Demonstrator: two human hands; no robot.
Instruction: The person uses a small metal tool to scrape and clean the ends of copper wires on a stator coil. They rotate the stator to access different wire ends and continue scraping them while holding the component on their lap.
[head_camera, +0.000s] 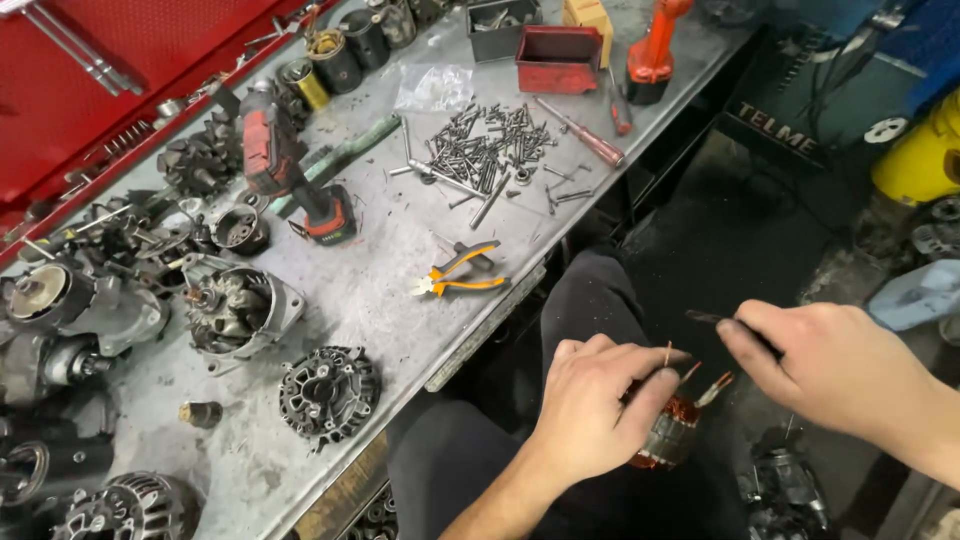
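Left hand wraps around a copper-wound stator coil with reddish windings, held over the lap, off the grey metal table, apparently so its upright wire ends face the other hand. Three wire ends show, fanned above the fingers. Right hand pinches a thin dark tool between thumb and forefinger, tip aimed toward those wires, just beside them. On the table: one pair of orange-handled pliers lying near the edge within easy reach, one red cordless driver lying on its side, a loose heap of grey screws and bolts too many to count, one red metal box.
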